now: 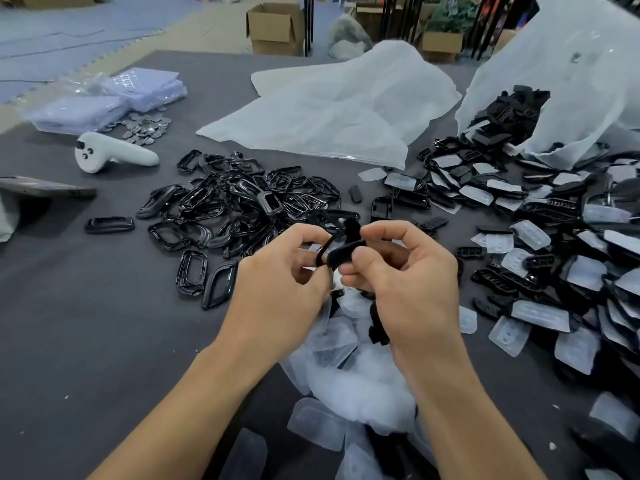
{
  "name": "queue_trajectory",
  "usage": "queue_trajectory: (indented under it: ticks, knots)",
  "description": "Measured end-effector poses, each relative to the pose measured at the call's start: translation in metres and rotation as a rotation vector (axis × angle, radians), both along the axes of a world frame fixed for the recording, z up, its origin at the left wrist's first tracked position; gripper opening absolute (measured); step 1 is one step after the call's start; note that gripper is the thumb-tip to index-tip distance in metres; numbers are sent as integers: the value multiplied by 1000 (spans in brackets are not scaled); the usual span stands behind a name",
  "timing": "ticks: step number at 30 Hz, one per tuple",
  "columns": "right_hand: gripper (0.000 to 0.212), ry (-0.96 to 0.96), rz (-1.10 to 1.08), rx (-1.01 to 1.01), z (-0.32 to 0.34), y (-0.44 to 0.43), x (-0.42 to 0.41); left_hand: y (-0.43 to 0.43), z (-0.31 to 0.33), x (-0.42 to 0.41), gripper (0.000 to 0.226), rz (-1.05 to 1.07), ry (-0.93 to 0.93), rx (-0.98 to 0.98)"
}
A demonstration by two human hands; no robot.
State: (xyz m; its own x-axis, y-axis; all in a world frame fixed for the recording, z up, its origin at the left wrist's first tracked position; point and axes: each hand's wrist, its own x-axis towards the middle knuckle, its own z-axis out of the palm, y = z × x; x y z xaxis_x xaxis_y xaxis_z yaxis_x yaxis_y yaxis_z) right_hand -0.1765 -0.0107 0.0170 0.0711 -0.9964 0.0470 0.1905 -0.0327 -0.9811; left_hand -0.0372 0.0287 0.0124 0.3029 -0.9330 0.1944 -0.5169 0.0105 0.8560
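Fingers (pixel 313 234) of the left hand (pixel 277 275) are curled, pinching a thin black frame (pixel 323 249). Those of the right hand (pixel 412 271) are curled too and pinch a black insert (pixel 341 257), which I see touching the frame. Both pieces are held up over the dark surface (pixel 86 323), just this side of the pile of black frames (pixel 242 206). Film-covered parts (pixel 554 258) heap up on the right. A white controller (pixel 110 152) lies at the far left.

— What shows of the person?
— A left hand (pixel 277 271) and a right hand (pixel 405 271), both bare, nails short.
— The forearms (pixel 194 386) over the bench (pixel 86 323)?
— Bare too, unsleeved.
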Motion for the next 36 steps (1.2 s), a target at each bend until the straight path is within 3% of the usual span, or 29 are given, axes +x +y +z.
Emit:
queue_trajectory:
  ticks: [5,10,16,21,25,29,36]
  knots:
    - [19,-3,-40,27,0,-3,0,-1,-1,3,34,-89,164,29]
    - [18,28,-114,-32,3,-4,0,-4,1,8,38,-165,450,47]
    - [15,-100,-113,17,7,-2,1,-8,5,13,36,-180,632,107]
    - [17,-268,-135,67,12,-3,-2,-8,3,16,34,-187,706,164]
    - [14,-271,-158,51,15,-5,-7,-7,3,13,35,-237,734,193]
    - [21,-176,-168,1,15,-5,-10,-6,2,10,36,-276,732,209]
    - [21,216,-227,-159,5,-4,-9,-6,0,11,35,-324,724,178]
